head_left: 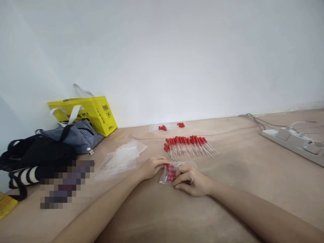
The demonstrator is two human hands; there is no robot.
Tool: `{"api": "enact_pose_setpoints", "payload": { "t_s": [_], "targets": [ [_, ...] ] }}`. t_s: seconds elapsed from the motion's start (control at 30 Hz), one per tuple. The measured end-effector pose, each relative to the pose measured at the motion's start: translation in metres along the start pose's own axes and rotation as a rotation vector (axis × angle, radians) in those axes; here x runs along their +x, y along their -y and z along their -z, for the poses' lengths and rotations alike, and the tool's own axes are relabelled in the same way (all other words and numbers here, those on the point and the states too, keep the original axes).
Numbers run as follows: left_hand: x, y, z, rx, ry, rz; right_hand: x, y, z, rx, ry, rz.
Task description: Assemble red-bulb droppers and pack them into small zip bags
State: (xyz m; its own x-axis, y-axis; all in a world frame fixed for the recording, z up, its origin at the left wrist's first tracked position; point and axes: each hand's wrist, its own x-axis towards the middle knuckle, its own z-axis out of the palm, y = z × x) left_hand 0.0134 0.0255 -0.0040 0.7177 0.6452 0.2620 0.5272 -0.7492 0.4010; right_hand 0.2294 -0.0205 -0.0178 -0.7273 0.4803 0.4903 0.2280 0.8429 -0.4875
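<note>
A clear zip bag (164, 180) lies on the table in front of me, with several red-bulbed droppers (171, 172) inside it. My left hand (152, 167) is closed at the bag's upper left edge, fingertips on the plastic. Across the bag's right part rests my right hand (192, 179), its fingers curled on the plastic and partly hiding the contents. Just beyond the bag, a row of loose droppers (188, 141) lies with red bulbs pointing away from me and clear stems toward me.
Flat clear bags (124, 157) are piled left of the droppers. Filled bags (172, 127) lie near the wall. A yellow tote (106, 116), a striped bag (82, 135) and a black bag (45, 152) stand at left. A power strip (298, 146) with cables sits at right.
</note>
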Motion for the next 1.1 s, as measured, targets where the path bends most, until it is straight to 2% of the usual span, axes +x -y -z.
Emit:
{"api": "enact_pose_setpoints", "payload": {
  "t_s": [0.2, 0.33, 0.43, 0.57, 0.67, 0.77, 0.93, 1.1],
  "targets": [
    [0.001, 0.002, -0.001, 0.054, -0.038, 0.09, -0.001, 0.0, 0.002, 0.007, -0.047, -0.009],
    [-0.002, 0.003, -0.001, 0.067, -0.082, 0.132, -0.003, -0.005, 0.007, -0.069, -0.091, -0.109],
    [-0.005, 0.001, -0.002, 0.09, -0.119, 0.172, -0.004, -0.008, 0.01, -0.107, -0.062, -0.186],
    [-0.001, 0.004, 0.003, 0.09, -0.127, 0.24, -0.005, -0.009, 0.01, -0.119, -0.029, -0.214],
    [0.014, 0.015, 0.013, 0.065, -0.1, 0.317, -0.005, -0.009, 0.008, -0.127, -0.026, -0.201],
    [0.041, 0.024, 0.017, 0.073, -0.154, 0.442, -0.006, -0.011, 0.007, -0.123, -0.033, -0.188],
    [0.085, 0.02, 0.002, 0.142, -0.188, 0.645, -0.006, -0.011, 0.007, -0.13, -0.032, -0.179],
    [0.1, 0.015, -0.006, 0.179, -0.138, 0.811, -0.005, -0.008, 0.008, -0.147, -0.027, -0.183]
  ]
}}
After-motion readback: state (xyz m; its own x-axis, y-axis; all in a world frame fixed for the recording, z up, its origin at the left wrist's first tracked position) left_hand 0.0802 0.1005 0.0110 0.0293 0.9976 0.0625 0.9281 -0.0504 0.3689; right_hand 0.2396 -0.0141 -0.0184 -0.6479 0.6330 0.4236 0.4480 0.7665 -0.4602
